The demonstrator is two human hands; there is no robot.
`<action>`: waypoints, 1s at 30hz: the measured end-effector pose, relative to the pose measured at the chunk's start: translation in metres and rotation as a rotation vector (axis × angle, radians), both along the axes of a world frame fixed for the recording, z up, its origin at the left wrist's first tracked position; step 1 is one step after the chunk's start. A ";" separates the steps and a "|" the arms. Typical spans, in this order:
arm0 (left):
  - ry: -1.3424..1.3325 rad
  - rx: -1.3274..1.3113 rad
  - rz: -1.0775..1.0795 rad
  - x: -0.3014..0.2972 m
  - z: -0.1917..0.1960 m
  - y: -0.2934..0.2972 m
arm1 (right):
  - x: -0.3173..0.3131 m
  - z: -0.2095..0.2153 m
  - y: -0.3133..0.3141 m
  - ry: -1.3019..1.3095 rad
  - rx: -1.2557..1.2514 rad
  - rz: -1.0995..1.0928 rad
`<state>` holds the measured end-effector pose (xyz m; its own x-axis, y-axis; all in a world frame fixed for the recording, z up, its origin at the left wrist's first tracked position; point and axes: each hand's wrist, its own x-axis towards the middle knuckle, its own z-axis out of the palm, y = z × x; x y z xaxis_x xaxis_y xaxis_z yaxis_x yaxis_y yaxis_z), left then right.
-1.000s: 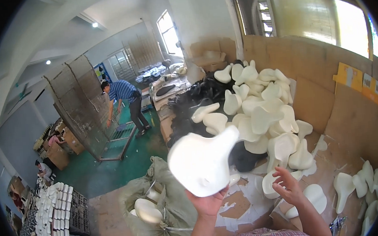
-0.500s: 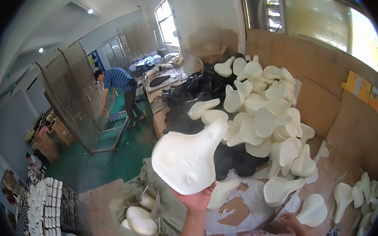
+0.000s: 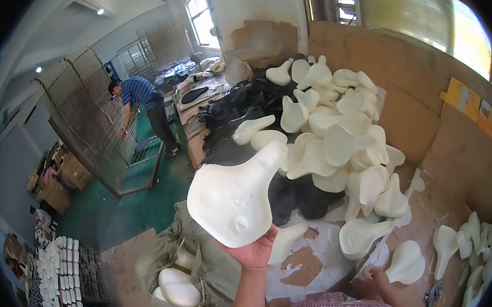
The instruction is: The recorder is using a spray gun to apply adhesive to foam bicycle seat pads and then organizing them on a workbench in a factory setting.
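At near centre: right hand (image 3: 379, 284), just beside a loose cream piece (image 3: 406, 263); whether its fingers grip cannot be told. Left hand (image 3: 254, 254), fingers grasping the lower edge of one white saddle-shaped piece (image 3: 232, 195), held aloft, dimpled face showing. Step in hand, by judgement: presenting that face to view; next move calls for a steady left grip. Beyond: heaped cream pieces (image 3: 342, 141), black pieces (image 3: 317, 197). Farthest: stooping co-worker (image 3: 142, 95), mesh rack (image 3: 78, 119).
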<state>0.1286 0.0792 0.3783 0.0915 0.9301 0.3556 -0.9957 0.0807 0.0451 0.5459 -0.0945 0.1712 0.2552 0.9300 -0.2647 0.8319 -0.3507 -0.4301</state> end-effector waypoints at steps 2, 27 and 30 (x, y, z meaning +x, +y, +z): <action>0.016 0.019 -0.006 -0.001 -0.001 -0.004 | -0.016 0.021 -0.001 -0.149 -0.042 0.055; 1.915 0.422 1.353 0.028 0.026 -0.021 | -0.077 0.177 0.030 0.365 0.260 0.006; 1.945 0.450 1.349 0.034 0.028 -0.025 | -0.094 0.218 0.045 0.394 0.362 0.153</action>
